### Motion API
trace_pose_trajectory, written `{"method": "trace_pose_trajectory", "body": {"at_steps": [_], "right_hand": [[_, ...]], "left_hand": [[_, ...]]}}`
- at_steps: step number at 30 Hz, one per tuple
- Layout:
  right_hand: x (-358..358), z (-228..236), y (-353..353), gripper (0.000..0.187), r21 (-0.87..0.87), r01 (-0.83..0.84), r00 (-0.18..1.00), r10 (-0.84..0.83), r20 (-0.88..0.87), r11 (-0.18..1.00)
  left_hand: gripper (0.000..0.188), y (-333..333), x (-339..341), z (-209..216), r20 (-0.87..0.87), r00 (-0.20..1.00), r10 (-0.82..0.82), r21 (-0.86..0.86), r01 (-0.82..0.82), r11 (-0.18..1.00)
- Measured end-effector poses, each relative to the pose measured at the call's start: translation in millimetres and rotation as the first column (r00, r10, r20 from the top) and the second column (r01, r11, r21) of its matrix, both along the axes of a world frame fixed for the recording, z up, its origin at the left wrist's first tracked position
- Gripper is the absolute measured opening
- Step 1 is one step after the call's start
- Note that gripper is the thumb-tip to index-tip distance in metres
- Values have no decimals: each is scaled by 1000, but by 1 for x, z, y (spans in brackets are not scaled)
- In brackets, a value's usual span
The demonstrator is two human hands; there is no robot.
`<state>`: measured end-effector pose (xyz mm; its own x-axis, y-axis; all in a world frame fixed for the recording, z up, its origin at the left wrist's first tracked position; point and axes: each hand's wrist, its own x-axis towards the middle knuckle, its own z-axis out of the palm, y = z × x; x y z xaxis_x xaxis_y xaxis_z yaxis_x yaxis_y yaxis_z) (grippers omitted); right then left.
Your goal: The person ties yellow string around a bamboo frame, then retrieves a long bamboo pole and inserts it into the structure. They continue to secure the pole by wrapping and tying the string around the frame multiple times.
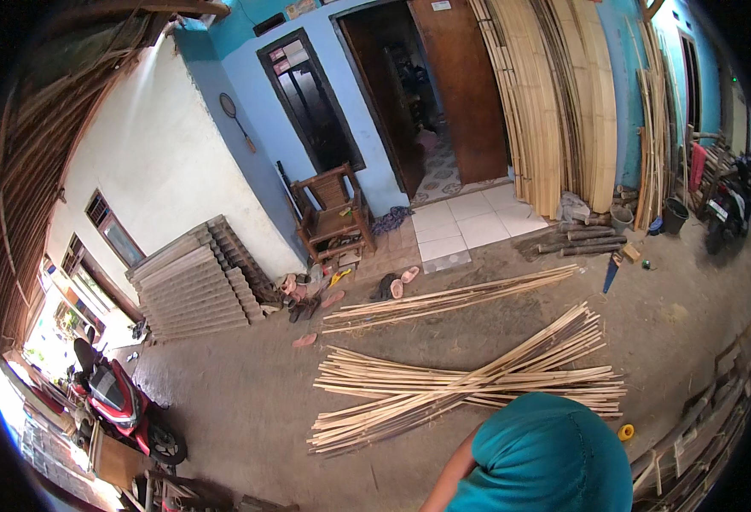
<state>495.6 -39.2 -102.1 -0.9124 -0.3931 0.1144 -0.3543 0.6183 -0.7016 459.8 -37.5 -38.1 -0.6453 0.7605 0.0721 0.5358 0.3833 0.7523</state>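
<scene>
Neither of my hands shows. At the lower edge a rounded mass of teal cloth [546,456] bulges into view, with a bare arm [449,480] along its left side; whose it is I cannot tell. Just beyond the cloth, split bamboo strips [392,419] lie on the ground in two bundles crossed like a flat X. The cloth hides part of their near right side. Farther off lies a thinner row of long bamboo strips [452,300]. A yellow ring-shaped object, perhaps a tape roll [625,433], rests right of the cloth.
A handsaw [612,271] lies near cut logs [584,239] at the right. Tall bamboo slats [593,111] lean on the wall beside a doorway. Sandals [397,288], a wooden chair [334,212], stacked corrugated sheets [192,286] and a red motorbike [119,397] stand or lie around. Poles [699,427] fill the lower right.
</scene>
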Motion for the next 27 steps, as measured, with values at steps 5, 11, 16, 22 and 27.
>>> {"method": "trace_pose_trajectory", "body": {"at_steps": [5, 11, 16, 22, 27], "right_hand": [[-2, 2, -10, 16, -9, -36, 999, 36, -9, 999], [-2, 2, -32, 16, -39, -108, 994, 108, -12, 993], [-5, -3, -101, 16, -105, -307, 952, 304, -40, 946], [78, 70, -213, 15, -750, -440, 763, 646, -21, 495], [76, 97, -224, 18, -796, -183, 723, 628, 288, 576]], "left_hand": [[47, -20, -5, 4, 16, 997, 73, 16, -73, 997], [47, -78, -18, 2, 80, 964, 254, 36, -258, 966], [48, -202, -23, -7, 202, 797, 569, 46, -588, 807], [49, -441, 96, -36, 428, 200, 881, -4, -975, 223], [38, -453, 175, -13, 673, 224, 705, 425, -897, -122]]}}
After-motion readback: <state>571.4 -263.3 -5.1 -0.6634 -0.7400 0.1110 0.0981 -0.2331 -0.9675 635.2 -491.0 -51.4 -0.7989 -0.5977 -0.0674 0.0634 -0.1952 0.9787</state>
